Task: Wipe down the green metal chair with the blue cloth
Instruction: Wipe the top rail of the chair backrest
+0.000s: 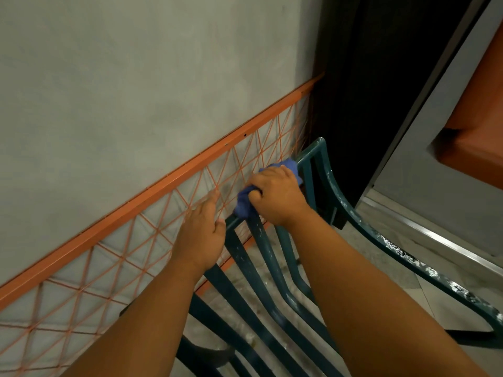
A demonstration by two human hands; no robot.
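The green metal chair (334,186) stands close to the wall, its slatted back and curved armrest flecked with white marks. My right hand (277,197) is closed on the blue cloth (245,202), pressing it around the chair's top rail. The cloth shows bunched below my fingers and again beyond my knuckles. My left hand (201,235) rests at the left end of the top rail, thumb hooked near the rail and fingers stretched toward the wall lattice. Whether it grips the rail is unclear.
An orange rail and wire lattice (152,186) run along the grey wall just behind the chair. A dark panel (381,91) stands at the right, beside a metal-edged sill (424,229). An orange cushion (479,126) sits at the far right. The floor is tiled.
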